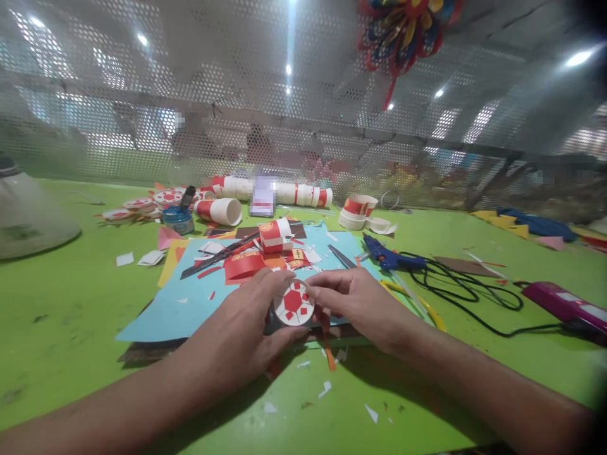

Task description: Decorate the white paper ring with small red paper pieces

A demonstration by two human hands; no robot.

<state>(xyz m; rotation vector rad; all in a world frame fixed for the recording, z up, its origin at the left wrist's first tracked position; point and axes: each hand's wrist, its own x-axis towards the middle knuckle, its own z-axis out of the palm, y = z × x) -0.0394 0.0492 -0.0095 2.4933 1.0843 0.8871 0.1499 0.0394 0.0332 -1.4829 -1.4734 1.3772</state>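
Observation:
My left hand (pixel 258 319) is wrapped round a white paper disc (pixel 293 284), thumb below and fingers above. The disc is tilted up to face me and bears a red hexagon with small red pieces around it. At its right edge, the thumb and forefinger of my right hand (pixel 348 300) are pinched together; whatever they hold is too small to make out. An orange paper strip (pixel 329 354) hangs below the right fingers. Just beyond the hands, on blue paper sheets (pixel 165 316), are a curved red paper piece (pixel 244 266), a cut paper cup (pixel 275 235) and a scissors blade (pixel 341 256).
A blue glue gun (pixel 391 256) with a black cord lies right, near a magenta device (pixel 566 306). Cut cups (pixel 358 212), a row of stacked cups (pixel 289 193), a blue jar (pixel 178 219) and finished-looking discs (pixel 137 205) stand behind. Scraps (pixel 325 388) litter the green table (pixel 71 354).

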